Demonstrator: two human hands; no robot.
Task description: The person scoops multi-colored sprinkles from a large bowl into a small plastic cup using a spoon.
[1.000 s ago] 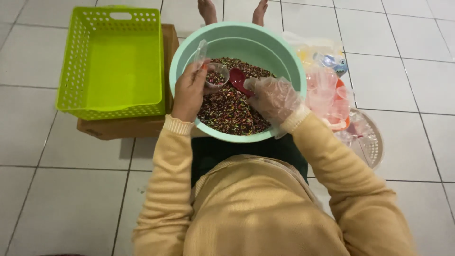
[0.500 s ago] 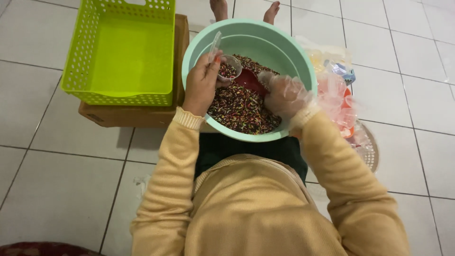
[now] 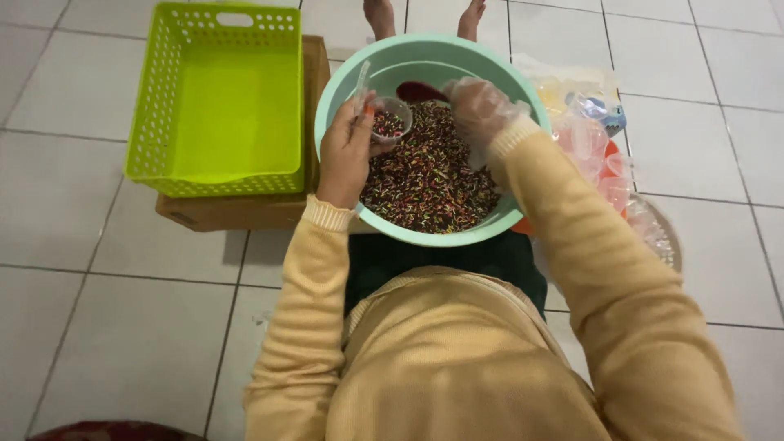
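Note:
A mint-green basin (image 3: 343, 82) sits on my lap, filled with multicoloured sprinkles (image 3: 429, 184). My left hand (image 3: 347, 151) holds a small clear plastic cup (image 3: 394, 121) with its hinged lid up, over the left side of the basin; the cup is partly filled with sprinkles. My right hand (image 3: 482, 110), in a clear plastic glove, grips a red scoop (image 3: 418, 91) at the basin's far side, just right of the cup.
A lime-green perforated basket (image 3: 220, 98) rests on a brown cardboard box (image 3: 237, 212) to the left. On the right lie a bag of clear cups (image 3: 584, 106) and a round tray (image 3: 661, 233). White floor tiles surround me; two bare feet show at the top.
The view has shifted, so everything sits lower in frame. My right hand has lifted the red scoop from the sprinkles toward the far rim. The cup stays in my left hand.

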